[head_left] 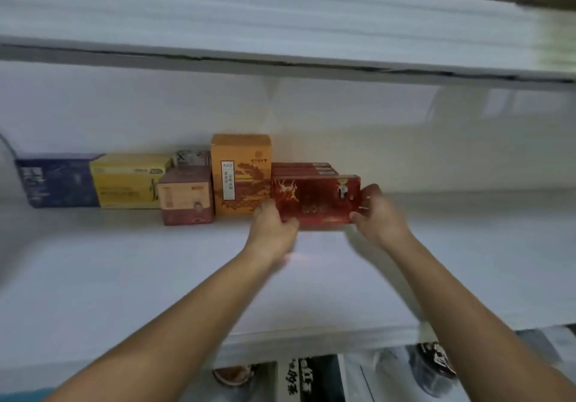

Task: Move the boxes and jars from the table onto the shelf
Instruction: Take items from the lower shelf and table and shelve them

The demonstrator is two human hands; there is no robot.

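A flat red box (314, 200) with gold artwork stands upright on the white shelf (156, 261), just right of a tall orange box (240, 172). My left hand (272, 228) grips its lower left corner and my right hand (375, 211) grips its right end. Behind it stand up to three similar red boxes (304, 168), only their top edges showing. Further left along the shelf sit a small maroon box (185, 194), a yellow box (127, 180) and a dark blue box (57, 182).
Another white shelf board (280, 27) hangs above, with cardboard and blue items on it. Behind the maroon box a small grey box (191, 157) peeks out. Below the shelf's front edge lie packages with dark printing (311, 380). Bare shelf surface stretches to the right of the red boxes.
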